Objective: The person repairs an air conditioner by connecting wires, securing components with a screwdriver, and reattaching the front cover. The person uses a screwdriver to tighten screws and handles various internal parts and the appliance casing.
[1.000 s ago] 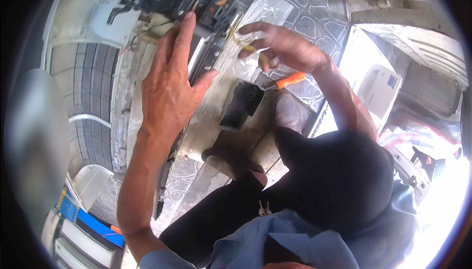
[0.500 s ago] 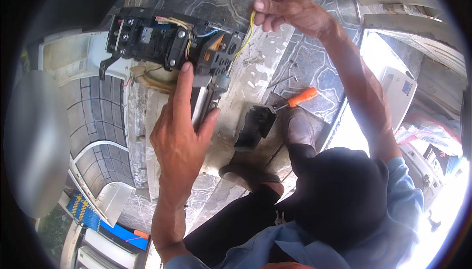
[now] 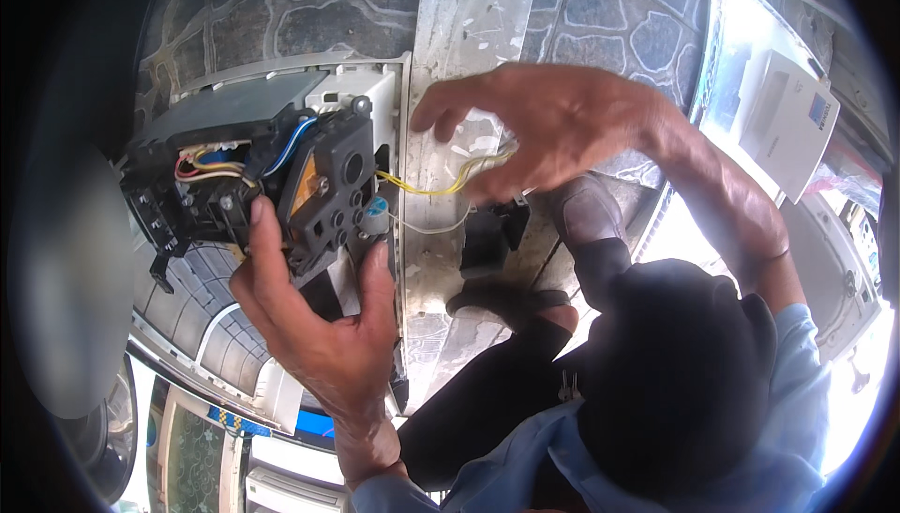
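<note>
My left hand [image 3: 328, 354] grips a black plastic housing [image 3: 319, 185] with metal screws, its index finger on one side and thumb on the other. Blue, white, red and yellow wires [image 3: 295, 143] run through the top of the housing. From its right side, loose yellow wires [image 3: 427, 191] trail toward my right hand [image 3: 553, 129]. That hand is half curled with fingers apart; the wires pass by its thumb, and their far ends are partly hidden. A small cylinder with a blue-marked end [image 3: 376, 215] sits beside my left thumb, and a thin pale wire runs off from it.
On the ground beyond my feet lies a black open box-shaped part [image 3: 487, 239]. A white casing [image 3: 375, 91] stands behind the housing. Patterned stone paving [image 3: 600, 2] and a pale plank [image 3: 478, 7] are at the far side. White panels [image 3: 787, 124] lean at the right.
The housing now appears turned, nearer and against the white casing. My right hand has come down from the far side, and its pinch on the yellow wire has opened. The view has shifted.
</note>
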Demonstrator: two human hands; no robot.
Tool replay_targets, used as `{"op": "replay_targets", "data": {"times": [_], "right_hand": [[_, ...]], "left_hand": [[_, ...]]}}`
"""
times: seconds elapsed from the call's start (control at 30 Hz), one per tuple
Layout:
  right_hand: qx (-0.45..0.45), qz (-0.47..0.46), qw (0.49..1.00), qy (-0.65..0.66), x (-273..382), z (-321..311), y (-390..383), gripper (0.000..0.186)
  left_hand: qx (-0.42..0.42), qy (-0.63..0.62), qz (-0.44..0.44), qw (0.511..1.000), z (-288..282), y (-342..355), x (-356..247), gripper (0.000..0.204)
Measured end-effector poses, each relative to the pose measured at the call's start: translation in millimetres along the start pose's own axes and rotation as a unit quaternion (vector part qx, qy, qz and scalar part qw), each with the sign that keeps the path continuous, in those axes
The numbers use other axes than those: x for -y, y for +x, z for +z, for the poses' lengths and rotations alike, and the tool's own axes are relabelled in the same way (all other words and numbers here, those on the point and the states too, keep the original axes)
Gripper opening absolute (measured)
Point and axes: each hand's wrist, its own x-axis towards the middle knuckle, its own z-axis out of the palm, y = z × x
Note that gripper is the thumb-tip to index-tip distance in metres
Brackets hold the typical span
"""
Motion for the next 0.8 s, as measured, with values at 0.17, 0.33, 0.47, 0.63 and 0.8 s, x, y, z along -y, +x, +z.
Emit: {"op": "replay_targets", "data": {"times": [0.17, 0.33, 0.47, 0.63, 0.8], "right_hand": [[0.019, 0.047, 0.989, 0.142, 34.7, 19.4, 3.2, 0.055], [-0.019, 0.015, 0.98, 0.196, 24.9, 52.9, -4.2, 0.046], [0.021, 0.075, 0.991, 0.113, 52.2, 35.1, -10.9, 0.047], [-0.014, 0.006, 0.988, -0.156, 41.5, 56.8, -21.1, 0.054], [-0.066, -0.011, 0.956, -0.285, 37.1, 83.0, -39.3, 0.081]], "left_hand": [[0.005, -0.023, -0.018, 1.0, 4.6, 8.0, -0.7, 0.081], [-0.004, -0.088, -0.035, 0.996, 11.4, 3.7, 0.2, 0.075], [-0.006, -0.086, 0.01, 0.996, 10.4, 3.0, 9.1, 0.072], [-0.048, -0.093, 0.036, 0.994, 7.6, -0.7, 19.6, 0.061], [-0.094, -0.118, 0.038, 0.988, 11.7, -1.4, 21.4, 0.037]]}}
